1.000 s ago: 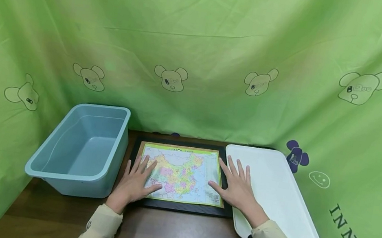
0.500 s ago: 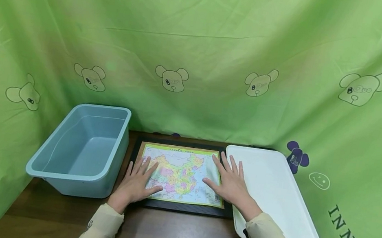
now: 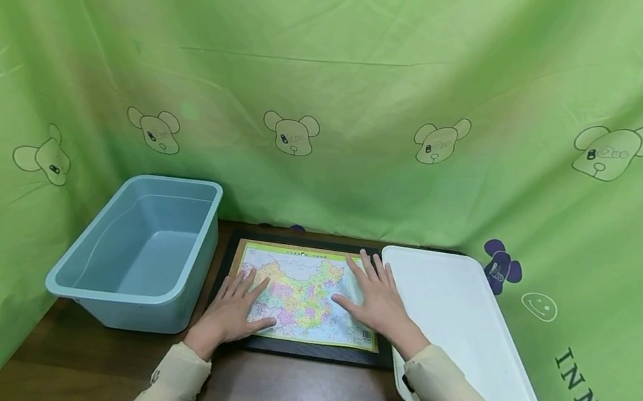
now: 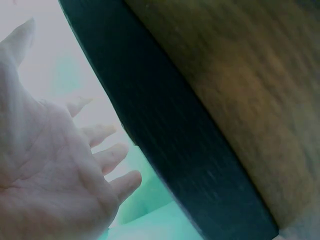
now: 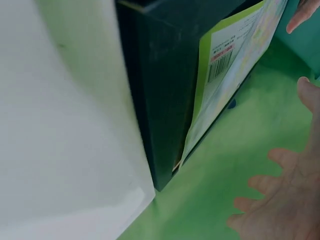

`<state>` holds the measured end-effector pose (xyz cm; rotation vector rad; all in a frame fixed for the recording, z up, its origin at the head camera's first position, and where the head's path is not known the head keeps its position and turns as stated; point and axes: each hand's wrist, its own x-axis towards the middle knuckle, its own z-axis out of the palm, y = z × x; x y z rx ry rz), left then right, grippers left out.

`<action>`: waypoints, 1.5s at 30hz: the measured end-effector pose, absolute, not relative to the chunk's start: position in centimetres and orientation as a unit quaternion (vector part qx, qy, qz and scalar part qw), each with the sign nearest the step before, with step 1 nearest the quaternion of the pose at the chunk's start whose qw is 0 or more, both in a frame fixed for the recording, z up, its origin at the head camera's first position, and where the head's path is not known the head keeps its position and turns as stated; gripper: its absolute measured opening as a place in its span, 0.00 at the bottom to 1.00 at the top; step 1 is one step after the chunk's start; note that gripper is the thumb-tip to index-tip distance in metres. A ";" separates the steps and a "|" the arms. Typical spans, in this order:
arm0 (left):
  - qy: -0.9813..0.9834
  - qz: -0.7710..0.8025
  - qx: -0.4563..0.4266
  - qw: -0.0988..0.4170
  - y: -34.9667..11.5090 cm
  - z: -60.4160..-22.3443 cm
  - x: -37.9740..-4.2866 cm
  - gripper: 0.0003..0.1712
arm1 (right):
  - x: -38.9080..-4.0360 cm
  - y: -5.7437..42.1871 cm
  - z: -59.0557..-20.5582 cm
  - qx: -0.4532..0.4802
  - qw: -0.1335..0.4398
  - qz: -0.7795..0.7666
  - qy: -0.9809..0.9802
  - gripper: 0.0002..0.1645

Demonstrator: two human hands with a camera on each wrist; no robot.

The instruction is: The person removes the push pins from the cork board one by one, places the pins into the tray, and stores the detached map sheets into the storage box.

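Note:
A printed colour map [image 3: 304, 295] lies on a brown board inside a black frame [image 3: 305, 350] at the middle of the table. My left hand [image 3: 230, 317] spreads its fingers over the map's left edge, holding nothing. Over the right edge, my right hand [image 3: 377, 304] is likewise spread and grips nothing. The right wrist view shows a gap between the right hand [image 5: 285, 200] and the map [image 5: 225, 65], whose barcode corner lifts a little off the frame. In the left wrist view the left palm [image 4: 45, 165] shows beside the black frame [image 4: 165, 120].
A deep blue-grey plastic tub [image 3: 126, 299] stands left of the frame. On the right lies a white tray [image 3: 460, 318], partly under the right forearm. Brown wooden table [image 3: 292, 397] spans the front. A green curtain [image 3: 348, 190] with mouse prints hangs behind and at both sides.
My right hand has moved left, from the tray side further over the map's right part. The left hand has barely shifted. Map, frame, tub and tray stay put.

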<state>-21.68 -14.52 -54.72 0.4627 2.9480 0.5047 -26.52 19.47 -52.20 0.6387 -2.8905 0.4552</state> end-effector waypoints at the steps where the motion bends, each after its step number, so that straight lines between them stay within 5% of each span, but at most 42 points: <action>1: 0.972 0.168 0.151 0.060 -14.5 -54.8 -21.6 0.54 | -26.7 19.4 -52.2 0.216 0.074 0.148 -0.962 0.57; 45: 0.972 0.142 0.139 0.127 -12.7 -54.8 -21.5 0.53 | -31.0 14.0 -53.0 0.298 0.018 0.145 -0.943 0.54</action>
